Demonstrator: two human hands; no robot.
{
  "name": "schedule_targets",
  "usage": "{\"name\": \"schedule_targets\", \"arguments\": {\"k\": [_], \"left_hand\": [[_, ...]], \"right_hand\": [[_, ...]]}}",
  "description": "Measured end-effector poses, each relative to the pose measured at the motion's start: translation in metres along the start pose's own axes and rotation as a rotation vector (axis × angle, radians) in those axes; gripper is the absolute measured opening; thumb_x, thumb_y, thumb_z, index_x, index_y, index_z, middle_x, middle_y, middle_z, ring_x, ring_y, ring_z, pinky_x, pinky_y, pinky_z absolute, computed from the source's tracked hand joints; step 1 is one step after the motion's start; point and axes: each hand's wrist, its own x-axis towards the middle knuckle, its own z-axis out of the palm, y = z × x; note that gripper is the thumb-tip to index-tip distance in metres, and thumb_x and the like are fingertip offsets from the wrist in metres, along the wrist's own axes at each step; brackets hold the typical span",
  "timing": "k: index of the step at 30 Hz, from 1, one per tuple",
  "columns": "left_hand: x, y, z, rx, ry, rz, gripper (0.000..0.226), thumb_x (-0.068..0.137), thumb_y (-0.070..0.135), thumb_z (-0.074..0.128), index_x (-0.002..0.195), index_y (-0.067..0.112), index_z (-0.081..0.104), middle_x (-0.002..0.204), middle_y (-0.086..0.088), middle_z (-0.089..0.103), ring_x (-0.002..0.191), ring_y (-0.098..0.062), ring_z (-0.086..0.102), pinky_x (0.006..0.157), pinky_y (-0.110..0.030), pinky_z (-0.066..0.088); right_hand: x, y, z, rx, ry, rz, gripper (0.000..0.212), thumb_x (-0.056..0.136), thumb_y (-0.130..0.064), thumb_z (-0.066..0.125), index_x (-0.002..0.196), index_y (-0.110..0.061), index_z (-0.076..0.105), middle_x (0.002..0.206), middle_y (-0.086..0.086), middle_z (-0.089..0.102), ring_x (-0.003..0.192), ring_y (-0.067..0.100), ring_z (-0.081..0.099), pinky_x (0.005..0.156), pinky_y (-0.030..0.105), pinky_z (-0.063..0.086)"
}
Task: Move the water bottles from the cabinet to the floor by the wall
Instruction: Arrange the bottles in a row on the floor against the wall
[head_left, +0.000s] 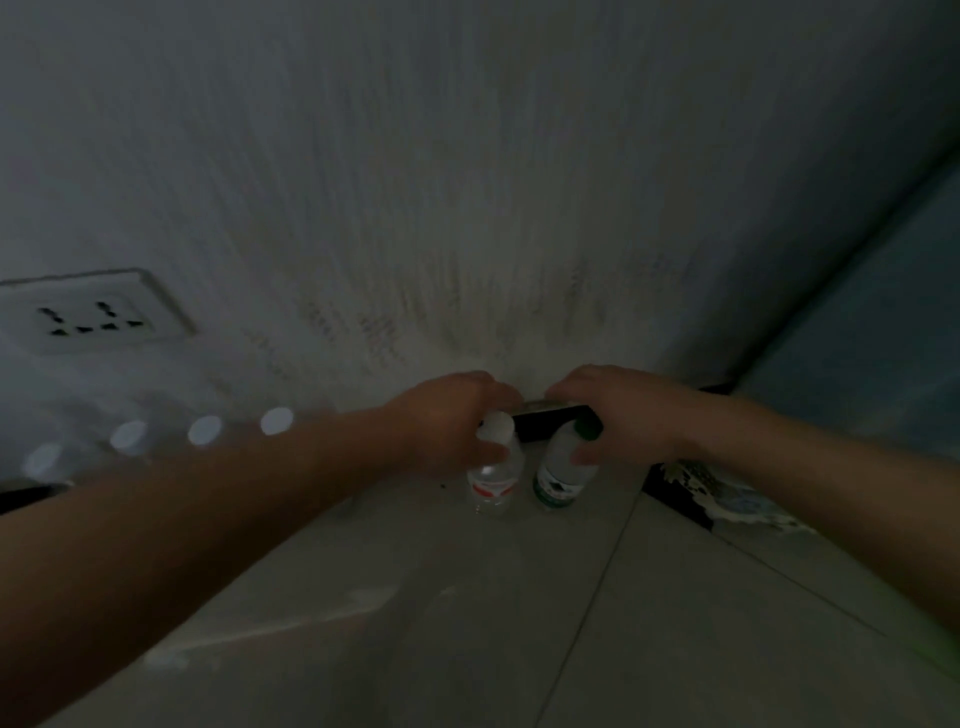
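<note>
Left hand (447, 428) grips the red-label bottle (492, 480) near its cap; right hand (626, 415) grips the green-label bottle (560, 475). Both bottles seem set on the floor (467, 597) beside the wall (467, 208). Next: release without tipping.

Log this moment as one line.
left hand: grips red-label bottle | right hand: grips green-label bottle | both upright on floor by wall

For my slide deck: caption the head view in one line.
Left hand grips the red-labelled bottle, right hand the green-labelled bottle, both upright on the tiled floor by the wall.
</note>
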Motion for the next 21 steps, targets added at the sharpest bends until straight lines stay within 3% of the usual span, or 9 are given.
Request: {"name": "schedule_targets", "arguments": {"k": [5, 8, 12, 17, 21], "left_hand": [[0.024, 0.008, 0.017, 0.095, -0.012, 0.004, 0.050, 0.083, 0.039, 0.069, 0.131, 0.031, 0.055, 0.123, 0.000, 0.057, 0.114, -0.020, 0.056, 0.090, -0.030, 0.045], [0.030, 0.007, 0.022, 0.143, 0.013, 0.017, 0.044, 0.082, 0.041, 0.067, 0.125, 0.031, 0.059, 0.118, 0.001, 0.058, 0.111, -0.018, 0.056, 0.083, -0.024, 0.040], [0.031, 0.003, 0.024, 0.127, 0.053, 0.009, 0.037, 0.081, 0.041, 0.070, 0.114, 0.025, 0.065, 0.109, -0.001, 0.058, 0.103, -0.018, 0.057, 0.078, -0.025, 0.039], [0.021, -0.006, 0.020, 0.082, 0.059, -0.018, 0.032, 0.080, 0.040, 0.072, 0.107, 0.023, 0.069, 0.105, -0.001, 0.060, 0.098, -0.019, 0.058, 0.083, -0.032, 0.048], [0.010, -0.017, 0.013, 0.086, 0.057, -0.039, 0.032, 0.079, 0.040, 0.072, 0.106, 0.024, 0.068, 0.105, -0.002, 0.060, 0.099, -0.019, 0.056, 0.085, -0.034, 0.047]], "right_hand": [[-0.004, 0.021, 0.011, 0.054, 0.013, 0.019, 0.061, 0.084, -0.046, 0.069, 0.138, -0.030, 0.047, 0.129, -0.001, 0.050, 0.115, 0.017, 0.051, 0.095, 0.030, 0.044], [-0.002, 0.028, 0.020, 0.058, 0.058, 0.018, 0.049, 0.084, -0.043, 0.070, 0.129, -0.028, 0.055, 0.118, -0.001, 0.056, 0.105, 0.016, 0.053, 0.080, 0.023, 0.039], [0.005, 0.030, 0.024, 0.078, 0.115, 0.000, 0.043, 0.082, -0.037, 0.073, 0.121, -0.023, 0.062, 0.107, -0.003, 0.055, 0.095, 0.011, 0.049, 0.074, 0.021, 0.032], [0.016, 0.020, 0.019, 0.052, 0.137, -0.031, 0.038, 0.081, -0.036, 0.074, 0.115, -0.020, 0.065, 0.095, -0.007, 0.049, 0.087, 0.009, 0.044, 0.071, 0.022, 0.029], [0.021, 0.008, 0.017, 0.047, 0.107, -0.037, 0.042, 0.081, -0.036, 0.074, 0.118, -0.019, 0.065, 0.107, 0.000, 0.058, 0.096, 0.015, 0.053, 0.078, 0.024, 0.039]]}}
